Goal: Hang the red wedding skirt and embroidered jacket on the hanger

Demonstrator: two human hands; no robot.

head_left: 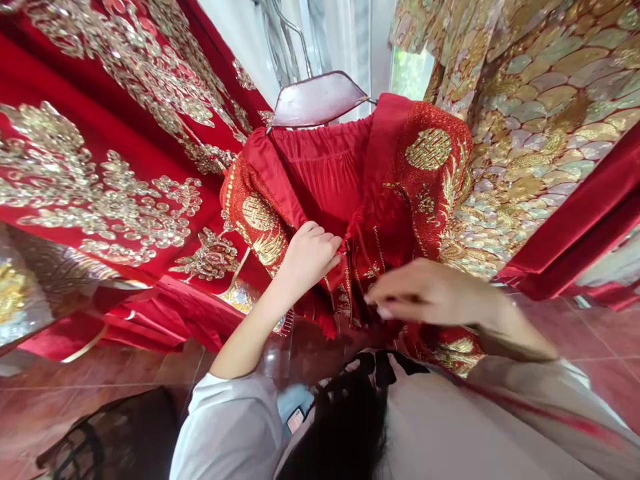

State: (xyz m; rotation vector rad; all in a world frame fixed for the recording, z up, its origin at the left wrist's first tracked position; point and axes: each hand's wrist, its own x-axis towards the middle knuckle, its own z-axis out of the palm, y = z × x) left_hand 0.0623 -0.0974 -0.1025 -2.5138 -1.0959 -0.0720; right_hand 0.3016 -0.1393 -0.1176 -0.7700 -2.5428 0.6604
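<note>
A red jacket (383, 157) with gold embroidery and round gold motifs on its sleeves hangs in front of me on a hanger (320, 100). Its front is partly open, showing the gathered red lining (325, 170). My left hand (311, 255) is closed on the jacket's front edge, beside a dark red tie or cord (354, 230) near the middle. To the right, my right hand (430, 292) is over the jacket's lower front, blurred by motion. Its thumb and fingers are drawn together in a pinch; whatever lies between them is too small or smeared to make out.
On the left hangs a red garment (100, 153) with silver-gold beading. A gold scale-patterned garment (530, 133) hangs at right, near red velvet fabric (565, 233). Below are reddish floor tiles (595, 333), a dark mesh item (120, 433) and a phone (296, 419).
</note>
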